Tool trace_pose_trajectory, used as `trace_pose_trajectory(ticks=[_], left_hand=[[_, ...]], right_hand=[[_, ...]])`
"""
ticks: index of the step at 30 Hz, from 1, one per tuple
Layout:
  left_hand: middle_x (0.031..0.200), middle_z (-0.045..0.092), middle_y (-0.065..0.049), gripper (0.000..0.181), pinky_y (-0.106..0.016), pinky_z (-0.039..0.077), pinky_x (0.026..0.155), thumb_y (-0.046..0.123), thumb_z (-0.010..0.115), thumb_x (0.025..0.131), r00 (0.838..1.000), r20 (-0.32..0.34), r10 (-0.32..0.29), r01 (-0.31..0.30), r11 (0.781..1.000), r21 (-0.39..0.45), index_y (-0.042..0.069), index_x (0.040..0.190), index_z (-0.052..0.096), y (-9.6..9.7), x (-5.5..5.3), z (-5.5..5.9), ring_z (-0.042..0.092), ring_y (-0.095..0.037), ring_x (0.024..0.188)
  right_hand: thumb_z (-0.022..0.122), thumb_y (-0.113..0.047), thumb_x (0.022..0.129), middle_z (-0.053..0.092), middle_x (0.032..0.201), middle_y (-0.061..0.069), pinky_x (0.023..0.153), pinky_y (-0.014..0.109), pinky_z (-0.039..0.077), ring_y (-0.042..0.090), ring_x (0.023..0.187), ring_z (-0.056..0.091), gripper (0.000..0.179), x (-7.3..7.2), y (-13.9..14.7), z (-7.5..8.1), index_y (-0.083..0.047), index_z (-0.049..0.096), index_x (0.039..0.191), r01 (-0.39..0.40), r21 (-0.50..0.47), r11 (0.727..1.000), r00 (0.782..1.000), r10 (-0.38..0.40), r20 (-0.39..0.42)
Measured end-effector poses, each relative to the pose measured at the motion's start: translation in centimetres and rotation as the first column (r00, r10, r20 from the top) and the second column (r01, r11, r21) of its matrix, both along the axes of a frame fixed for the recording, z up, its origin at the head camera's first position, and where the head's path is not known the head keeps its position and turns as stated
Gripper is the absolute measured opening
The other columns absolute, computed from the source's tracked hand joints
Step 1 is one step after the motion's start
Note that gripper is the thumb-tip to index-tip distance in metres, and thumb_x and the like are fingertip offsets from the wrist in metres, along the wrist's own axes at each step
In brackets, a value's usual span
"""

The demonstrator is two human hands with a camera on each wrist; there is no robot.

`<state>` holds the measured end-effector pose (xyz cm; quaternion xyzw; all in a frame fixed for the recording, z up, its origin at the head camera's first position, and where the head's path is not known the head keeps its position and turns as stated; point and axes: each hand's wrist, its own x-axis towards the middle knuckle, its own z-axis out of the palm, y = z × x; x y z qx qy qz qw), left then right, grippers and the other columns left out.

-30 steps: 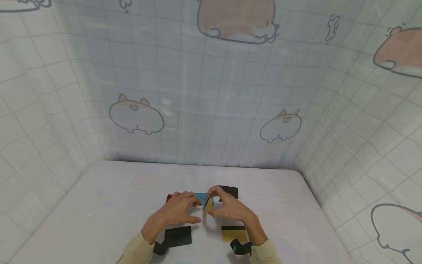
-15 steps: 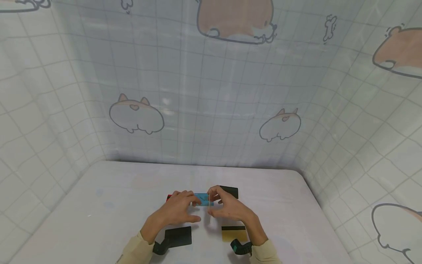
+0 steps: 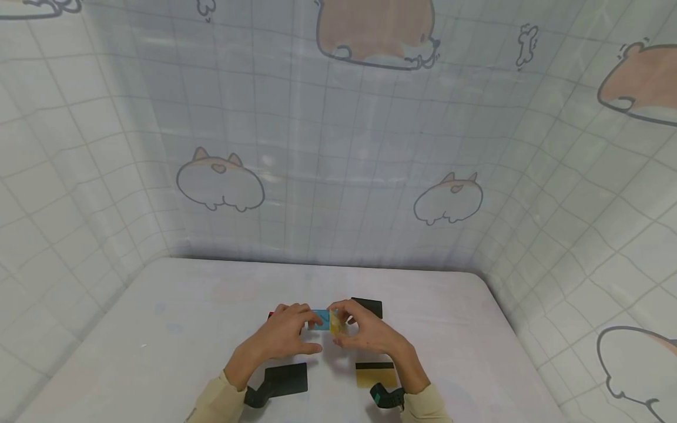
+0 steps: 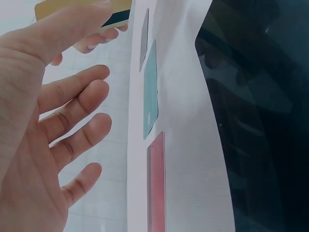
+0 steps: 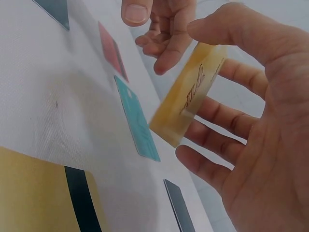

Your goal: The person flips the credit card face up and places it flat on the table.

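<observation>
My right hand (image 3: 367,330) pinches a gold plastic card (image 5: 188,96) by its edges, thumb on one side and fingertips on the other. The card stands tilted above the table, and reddish lettering shows on it in the right wrist view. Facing it from the left, my left hand (image 3: 285,333) has its fingers spread and loosely bent, with nothing in them. Below and behind the hands lies a light-blue card (image 3: 319,320), partly covered in the head view. A red card (image 4: 158,183) lies beside it, almost wholly hidden behind my left hand in the head view.
A black card (image 3: 371,307) lies behind my right hand. Nearer the front are another black card (image 3: 291,378) by my left wrist and a gold card with a dark stripe (image 3: 375,376) by my right wrist. Cartoon-print sheeting (image 3: 338,147) encloses the white table (image 3: 211,294).
The gold card in my right hand has turned: first its dark-striped face showed, then only its edge, now its other face. My left hand has barely moved.
</observation>
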<state>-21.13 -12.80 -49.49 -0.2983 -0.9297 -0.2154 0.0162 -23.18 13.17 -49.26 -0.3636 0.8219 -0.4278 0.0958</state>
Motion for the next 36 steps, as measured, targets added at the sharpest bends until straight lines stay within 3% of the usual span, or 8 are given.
trace_pose_trajectory(ticks=[4, 10, 14, 21, 36], left_hand=[[0.095, 0.061, 0.009, 0.047, -0.051, 0.038, 0.091, 0.053, 0.08, 0.081, 1.0, 0.002, 0.004, -0.004, 1.0, 0.011, 0.02, 0.115, 0.073, -0.08, 0.03, 0.12, 0.048, -0.004, 0.081], [0.097, 0.061, 0.008, 0.048, -0.053, 0.038, 0.093, 0.051, 0.08, 0.081, 1.0, -0.019, -0.008, 0.008, 1.0, 0.014, 0.021, 0.117, 0.071, -0.24, 0.15, 0.4, 0.047, -0.002, 0.077], [0.099, 0.061, 0.007, 0.05, -0.054, 0.038, 0.095, 0.051, 0.08, 0.081, 1.0, -0.029, -0.012, 0.012, 1.0, 0.015, 0.021, 0.119, 0.07, -0.24, 0.21, 0.56, 0.046, -0.002, 0.076], [0.101, 0.061, 0.007, 0.052, -0.054, 0.037, 0.097, 0.054, 0.079, 0.081, 1.0, -0.009, -0.012, 0.012, 0.999, 0.032, 0.022, 0.121, 0.069, -0.17, 0.16, 0.5, 0.046, -0.001, 0.076], [0.097, 0.059, 0.008, 0.047, -0.053, 0.04, 0.09, 0.053, 0.08, 0.08, 1.0, -0.015, -0.016, 0.016, 1.0, 0.0, 0.023, 0.115, 0.07, 0.13, 0.19, 0.33, 0.049, -0.004, 0.084]], right_hand=[[0.076, -0.03, 0.088, 0.054, 0.117, -0.008, 0.09, 0.042, 0.05, 0.016, 0.106, 0.053, 0.056, 0.02, -0.04, -0.02, -0.037, 0.052, 0.138, 0.024, 0.029, 0.999, 1.0, -0.024, -0.004], [0.075, -0.041, 0.087, 0.052, 0.117, -0.007, 0.087, 0.041, 0.051, 0.014, 0.106, 0.052, 0.061, 0.13, -0.12, 0.1, -0.03, 0.053, 0.143, 0.056, 0.105, 0.993, 0.998, -0.053, -0.034], [0.074, -0.045, 0.087, 0.051, 0.119, -0.009, 0.087, 0.037, 0.05, 0.012, 0.107, 0.051, 0.061, 0.17, -0.2, 0.19, -0.033, 0.053, 0.142, 0.078, 0.162, 0.984, 0.996, -0.071, -0.05], [0.076, -0.044, 0.086, 0.05, 0.117, -0.009, 0.081, 0.028, 0.049, 0.01, 0.101, 0.049, 0.06, 0.03, -0.31, -0.11, -0.034, 0.055, 0.141, 0.106, 0.24, 0.965, 0.991, -0.083, -0.103], [0.078, -0.043, 0.085, 0.051, 0.118, -0.009, 0.086, 0.028, 0.047, 0.009, 0.104, 0.048, 0.061, -0.05, -0.48, -0.16, -0.026, 0.06, 0.141, 0.09, 0.313, 0.945, 0.987, -0.042, -0.157]])
